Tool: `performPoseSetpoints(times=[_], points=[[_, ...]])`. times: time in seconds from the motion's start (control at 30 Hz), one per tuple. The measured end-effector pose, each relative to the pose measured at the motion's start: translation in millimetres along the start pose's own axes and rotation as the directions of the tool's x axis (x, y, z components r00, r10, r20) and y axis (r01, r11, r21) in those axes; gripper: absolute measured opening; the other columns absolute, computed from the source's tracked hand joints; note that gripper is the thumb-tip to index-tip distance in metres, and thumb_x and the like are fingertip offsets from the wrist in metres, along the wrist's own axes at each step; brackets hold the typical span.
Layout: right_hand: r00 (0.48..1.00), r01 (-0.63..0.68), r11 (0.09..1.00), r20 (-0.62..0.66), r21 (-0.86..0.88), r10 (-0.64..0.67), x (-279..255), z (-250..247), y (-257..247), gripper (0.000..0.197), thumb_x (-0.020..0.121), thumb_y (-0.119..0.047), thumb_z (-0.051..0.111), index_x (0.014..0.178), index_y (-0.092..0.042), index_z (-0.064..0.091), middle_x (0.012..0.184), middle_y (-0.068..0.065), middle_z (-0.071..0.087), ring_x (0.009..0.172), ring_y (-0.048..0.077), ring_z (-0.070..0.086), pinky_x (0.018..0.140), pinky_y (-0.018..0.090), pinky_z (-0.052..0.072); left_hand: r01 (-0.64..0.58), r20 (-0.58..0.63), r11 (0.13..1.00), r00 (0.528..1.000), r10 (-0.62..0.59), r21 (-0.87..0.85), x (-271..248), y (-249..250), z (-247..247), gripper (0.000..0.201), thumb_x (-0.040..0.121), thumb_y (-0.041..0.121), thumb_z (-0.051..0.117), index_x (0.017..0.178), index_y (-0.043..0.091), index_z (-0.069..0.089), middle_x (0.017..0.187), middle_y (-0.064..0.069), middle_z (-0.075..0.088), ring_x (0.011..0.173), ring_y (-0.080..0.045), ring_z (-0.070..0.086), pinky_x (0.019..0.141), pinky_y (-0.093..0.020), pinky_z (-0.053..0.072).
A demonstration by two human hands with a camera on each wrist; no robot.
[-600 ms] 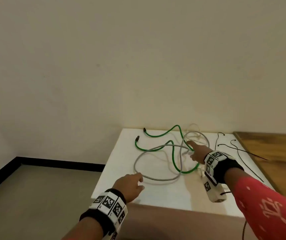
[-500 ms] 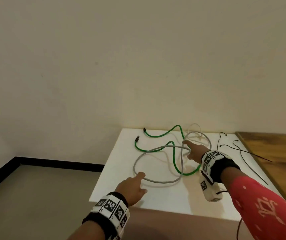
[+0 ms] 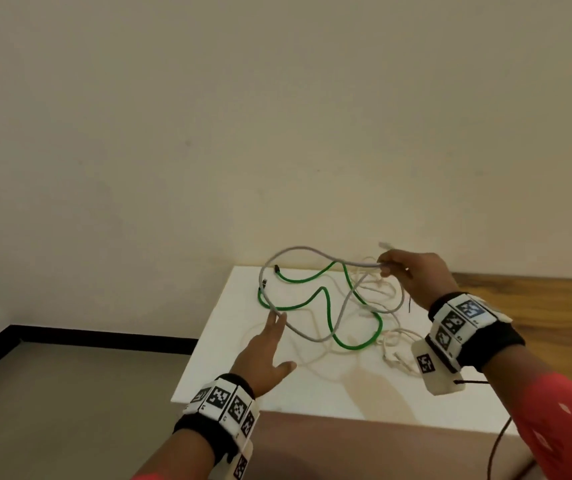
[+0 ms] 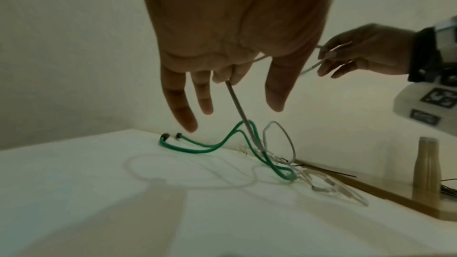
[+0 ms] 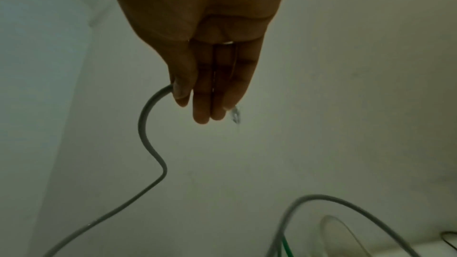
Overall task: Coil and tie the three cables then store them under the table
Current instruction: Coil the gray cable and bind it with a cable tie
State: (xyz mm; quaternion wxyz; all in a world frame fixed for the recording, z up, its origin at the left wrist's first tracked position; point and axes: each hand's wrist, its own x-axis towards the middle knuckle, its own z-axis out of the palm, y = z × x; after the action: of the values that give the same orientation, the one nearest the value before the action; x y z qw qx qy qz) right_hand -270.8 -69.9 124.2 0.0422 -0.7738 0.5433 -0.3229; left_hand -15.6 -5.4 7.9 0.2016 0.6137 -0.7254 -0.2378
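Note:
My right hand (image 3: 386, 268) pinches the grey cable (image 3: 298, 249) just behind its clear plug (image 3: 385, 244) and holds that end up above the back of the white table (image 3: 277, 393). The cable arches left and drops to my left hand (image 3: 277, 318), where it passes between two curled fingers (image 4: 230, 79); the other fingers stay straight. From there the grey cable (image 4: 238, 108) hangs down to the tabletop. A green cable (image 3: 329, 306) lies in loose bends under it. A thin white cable (image 3: 392, 337) lies tangled to the right.
The white table stands against the wall, with bare floor (image 3: 70, 393) to its left. A wooden surface (image 3: 537, 299) adjoins it on the right. Thin black ties (image 4: 329, 172) lie near that seam, behind the cables.
My right hand has lifted the grey cable's end off the table, up and to the right. My left hand has reached forward and taken the cable between its fingers.

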Motion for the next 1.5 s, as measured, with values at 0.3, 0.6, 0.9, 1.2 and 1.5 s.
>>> performPoseSetpoints(times=[0.3,0.6,0.9,1.2,1.5], points=[[0.998,0.033,0.996,-0.051,-0.084,-0.037,-35,-42,-16,0.016,0.084,-0.021,0.063,0.092,-0.01,0.072,0.074,0.007,0.058,0.078,0.027,0.055,0.068,0.028,0.034,-0.248,-0.384,0.813,0.923,0.033,-0.526,-19,54,-42,0.068,0.081,-0.002,0.063,0.139,0.019,0.035,0.153,0.009,0.022,0.099,-0.007,0.06,0.074,-0.004,0.048],[0.989,-0.086,0.948,0.137,0.305,0.045,-106,-34,1,0.024,0.09,-0.02,0.054,0.07,-0.033,0.053,0.05,-0.006,0.056,0.053,0.014,0.055,0.062,0.032,0.045,-0.07,-0.213,0.908,0.977,-0.021,-0.413,-55,29,-30,0.065,0.081,0.007,0.065,0.139,0.014,0.036,0.152,0.007,0.023,0.128,-0.018,0.047,0.103,-0.028,0.04],[0.917,-0.269,0.705,0.398,0.656,-0.02,-149,-41,-12,0.024,0.08,-0.025,0.046,0.083,-0.008,0.063,0.05,-0.009,0.05,0.047,0.002,0.046,0.046,0.013,0.041,-0.243,-0.245,0.948,0.925,0.29,0.203,-71,81,-6,0.072,0.083,0.051,0.038,0.145,0.021,0.018,0.154,-0.003,0.02,0.142,-0.025,0.015,0.111,-0.042,0.024],[0.818,-0.567,0.116,0.574,0.815,-0.032,-162,-49,-28,0.022,0.087,-0.029,0.051,0.075,-0.01,0.054,0.048,0.001,0.05,0.043,0.016,0.047,0.061,0.033,0.054,-0.314,-0.428,0.92,0.883,0.192,-0.234,-78,122,9,0.038,0.097,0.014,0.038,0.061,0.028,0.036,0.049,0.007,0.038,0.046,-0.013,0.041,0.055,-0.04,0.045],[0.957,-0.269,-0.339,0.291,0.902,0.016,-159,-36,-44,0.055,0.044,-0.029,0.09,0.082,-0.01,0.056,0.051,-0.003,0.049,0.045,0.01,0.048,0.056,0.025,0.054,-0.357,-0.379,0.891,0.894,0.239,-0.282,-80,131,32,0.021,0.094,0.024,0.042,0.085,0.016,0.06,0.049,0.007,0.04,0.044,-0.009,0.035,0.051,-0.025,0.029]])
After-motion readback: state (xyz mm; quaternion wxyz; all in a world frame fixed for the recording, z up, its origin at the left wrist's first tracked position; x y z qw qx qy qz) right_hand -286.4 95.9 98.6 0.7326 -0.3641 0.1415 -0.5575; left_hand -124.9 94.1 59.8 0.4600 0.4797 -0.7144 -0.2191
